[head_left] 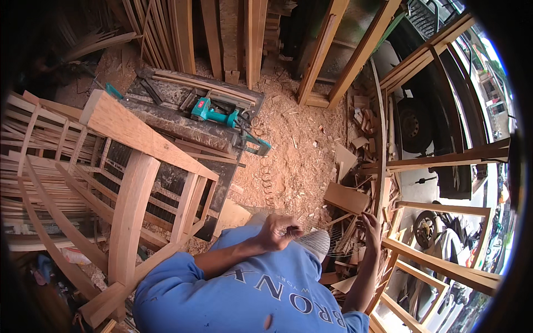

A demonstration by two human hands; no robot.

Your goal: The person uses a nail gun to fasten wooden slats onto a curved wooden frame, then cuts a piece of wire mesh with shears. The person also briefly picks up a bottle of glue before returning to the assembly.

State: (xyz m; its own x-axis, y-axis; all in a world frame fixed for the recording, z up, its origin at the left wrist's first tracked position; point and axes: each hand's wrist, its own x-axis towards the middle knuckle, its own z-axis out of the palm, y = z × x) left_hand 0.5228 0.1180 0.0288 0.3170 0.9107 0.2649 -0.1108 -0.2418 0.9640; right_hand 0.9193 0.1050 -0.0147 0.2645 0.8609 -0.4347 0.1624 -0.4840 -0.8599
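Note:
My left hand (pixel 280 232) is held in front of my blue shirt with its fingers curled closed. What is in its grip, if anything, I cannot make out. A see-through piece of dark mesh (pixel 315 242) shows just right of its fingertips and stretches toward my other hand. Further right, my right hand (pixel 370 228) is raised with bent fingers apart, close to the mesh's right end. Whether it touches the mesh is unclear. Beneath the mesh are a pale rounded surface and wood scraps.
A wooden frame (pixel 133 205) stands close on my left. A teal power tool (pixel 214 112) lies on a dark worktable (pixel 183 125), with a coiled hose (pixel 267 180) hanging beside it. Offcuts (pixel 347 197) are heaped at right near upright wooden frames (pixel 444 266). Shavings (pixel 294 150) cover the floor.

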